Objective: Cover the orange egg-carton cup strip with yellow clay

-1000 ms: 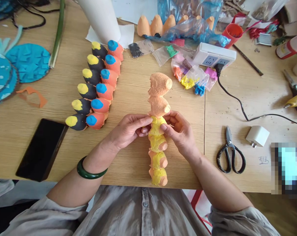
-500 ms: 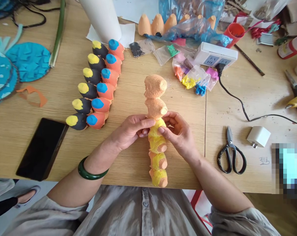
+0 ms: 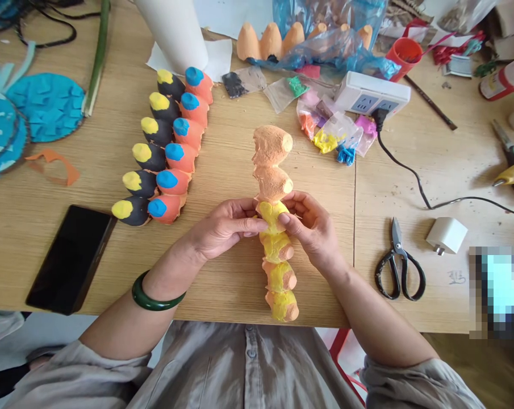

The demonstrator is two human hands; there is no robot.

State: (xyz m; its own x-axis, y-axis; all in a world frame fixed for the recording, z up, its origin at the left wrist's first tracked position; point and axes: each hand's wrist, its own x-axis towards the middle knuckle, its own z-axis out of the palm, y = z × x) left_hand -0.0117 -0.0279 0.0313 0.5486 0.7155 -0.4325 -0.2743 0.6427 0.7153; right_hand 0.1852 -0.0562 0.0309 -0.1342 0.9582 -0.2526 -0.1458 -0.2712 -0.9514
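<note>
An orange egg-carton strip (image 3: 270, 183) runs lengthwise in front of me, its four nearer bumps partly covered in yellow clay (image 3: 277, 247), the two far ones bare orange. My left hand (image 3: 229, 227) grips its left side near the middle, fingers closed. On the right side my right hand (image 3: 310, 227) holds the strip, its thumb pressed on the yellow clay of the third bump from the far end. Left of the strip lie a black carton row with yellow tips (image 3: 148, 158) and a coral row with blue tips (image 3: 183, 156), side by side.
A black phone (image 3: 71, 258) lies at the left front, scissors (image 3: 397, 261) and a white adapter (image 3: 447, 234) at the right. Farther back are clay bags (image 3: 325, 139), a power strip (image 3: 371, 95) with its cable, a white roll (image 3: 175, 34) and a red cup (image 3: 405, 57).
The strip's near end has swung slightly right. My right thumb has moved up and inward on the yellow clay, and my left thumb sits a little lower.
</note>
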